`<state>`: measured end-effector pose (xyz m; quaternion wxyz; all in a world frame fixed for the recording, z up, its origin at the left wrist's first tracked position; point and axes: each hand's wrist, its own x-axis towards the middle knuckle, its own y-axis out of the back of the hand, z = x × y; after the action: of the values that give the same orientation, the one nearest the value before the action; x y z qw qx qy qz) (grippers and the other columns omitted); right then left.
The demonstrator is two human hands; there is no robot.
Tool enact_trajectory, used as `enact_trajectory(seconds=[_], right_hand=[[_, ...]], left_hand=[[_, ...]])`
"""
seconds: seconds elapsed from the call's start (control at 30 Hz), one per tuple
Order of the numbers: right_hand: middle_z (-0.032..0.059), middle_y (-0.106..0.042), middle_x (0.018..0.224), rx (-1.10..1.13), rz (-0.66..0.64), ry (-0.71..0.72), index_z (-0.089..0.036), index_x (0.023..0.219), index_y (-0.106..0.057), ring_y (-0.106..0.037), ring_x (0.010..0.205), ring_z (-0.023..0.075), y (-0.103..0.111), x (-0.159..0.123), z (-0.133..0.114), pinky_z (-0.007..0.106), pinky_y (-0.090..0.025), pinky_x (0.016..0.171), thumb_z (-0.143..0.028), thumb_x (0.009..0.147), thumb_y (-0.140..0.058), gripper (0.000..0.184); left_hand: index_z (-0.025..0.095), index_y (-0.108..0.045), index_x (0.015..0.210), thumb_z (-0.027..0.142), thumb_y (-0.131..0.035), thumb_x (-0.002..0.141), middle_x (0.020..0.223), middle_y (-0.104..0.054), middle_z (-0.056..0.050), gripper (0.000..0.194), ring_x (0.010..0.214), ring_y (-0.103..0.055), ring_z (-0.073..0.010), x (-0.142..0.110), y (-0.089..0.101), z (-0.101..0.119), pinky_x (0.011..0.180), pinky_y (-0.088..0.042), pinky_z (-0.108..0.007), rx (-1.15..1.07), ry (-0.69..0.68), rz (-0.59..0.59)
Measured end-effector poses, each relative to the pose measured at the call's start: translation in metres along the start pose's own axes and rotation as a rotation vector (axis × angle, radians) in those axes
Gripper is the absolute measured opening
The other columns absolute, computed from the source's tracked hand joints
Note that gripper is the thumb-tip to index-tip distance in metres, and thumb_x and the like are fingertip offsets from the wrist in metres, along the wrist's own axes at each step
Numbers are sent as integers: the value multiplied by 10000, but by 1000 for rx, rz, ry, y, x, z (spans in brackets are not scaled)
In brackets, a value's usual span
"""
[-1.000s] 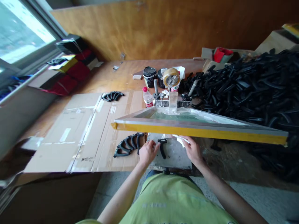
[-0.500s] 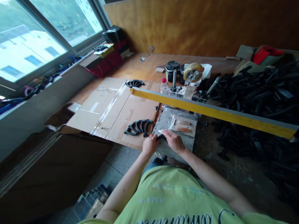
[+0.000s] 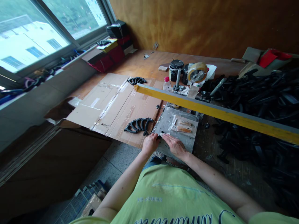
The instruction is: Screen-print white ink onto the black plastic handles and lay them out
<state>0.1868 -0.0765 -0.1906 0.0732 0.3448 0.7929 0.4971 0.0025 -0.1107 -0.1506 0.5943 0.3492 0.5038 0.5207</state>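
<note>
My left hand (image 3: pixel 150 143) is curled at the near left edge of a grey metal plate (image 3: pixel 177 128), pinching a small black plastic handle (image 3: pixel 160 135). My right hand (image 3: pixel 174 145) lies right beside it on the plate with fingers stretched toward the same piece; a bit of white cloth seems to peek out under its fingertips. A yellow-edged screen frame (image 3: pixel 217 114) hangs raised above the plate. Just left of my left hand, a row of several curved black handles (image 3: pixel 138 124) lies on flattened cardboard (image 3: pixel 116 105).
A huge heap of black handles (image 3: pixel 261 99) fills the right side. Behind the frame stand ink jars (image 3: pixel 175 69), a tape roll (image 3: pixel 197 72) and a small bottle (image 3: pixel 166 84). Another small set of handles (image 3: pixel 136 80) lies farther back. A window ledge runs along the left.
The camera swung left and down. My right hand moved from the plate's right side to beside my left hand; both now hold the black handle at the plate's near left edge.
</note>
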Motion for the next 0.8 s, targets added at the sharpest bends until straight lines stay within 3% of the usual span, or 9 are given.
enact_trajectory(seconds=[0.13,0.23,0.33,0.43,0.53,0.63,0.7,0.8], right_hand=[[124,-496,1399,-7,-14,-18,-93,1378,-480,-445,1315,220,1,6,-2,391,-395,1102,10,816,-311,596],[122,-515,1385,29,-49,-9,-101,1352,-511,-455,1307,218,8,-6,-5,392,-397,1097,6,814,-318,581],[109,-598,1296,130,-92,-30,-130,1273,-591,-489,1276,218,24,-27,-8,395,-397,1091,-22,830,-342,520],[82,-640,1240,313,-47,-195,-186,1208,-639,-548,1215,215,51,-50,-8,396,-414,1070,-95,878,-361,441],[69,-664,1197,585,121,-535,-226,1171,-657,-617,1110,234,85,-75,1,411,-473,998,-267,915,-445,334],[95,-672,1170,954,404,-846,-209,1149,-658,-637,1056,277,115,-100,15,433,-545,881,-409,834,-603,376],[101,-650,1207,1143,595,-959,-215,1134,-658,-622,1080,290,129,-114,25,427,-577,809,-414,761,-690,425],[79,-634,1231,1210,803,-1029,-241,1053,-683,-596,1120,281,145,-128,35,433,-586,785,-356,695,-747,381]], left_hand=[[197,-595,884,279,-529,870,941,-652,-67,106,842,-631,-186,0,-1,0,693,-427,-258,-6,11,-3],[193,-593,874,278,-537,860,921,-653,-66,103,823,-633,-191,1,0,1,681,-425,-265,-4,1,4],[192,-597,877,288,-544,854,921,-658,-61,112,809,-638,-190,1,2,0,679,-427,-264,-13,-8,-1],[207,-609,899,313,-550,848,951,-673,-53,132,821,-644,-183,-1,7,-1,679,-428,-252,-13,14,-11],[228,-625,890,369,-557,835,936,-694,-40,167,820,-650,-178,-5,15,7,673,-431,-240,-26,37,-28],[242,-643,900,429,-548,822,833,-708,-34,223,763,-662,-188,-8,18,33,649,-448,-247,-78,-29,-79],[243,-656,912,435,-555,805,784,-708,-41,242,743,-672,-210,-4,16,62,640,-469,-266,-108,-114,-139],[224,-670,917,426,-582,778,794,-713,-70,261,766,-686,-248,8,8,113,664,-507,-309,-150,-251,-221]])
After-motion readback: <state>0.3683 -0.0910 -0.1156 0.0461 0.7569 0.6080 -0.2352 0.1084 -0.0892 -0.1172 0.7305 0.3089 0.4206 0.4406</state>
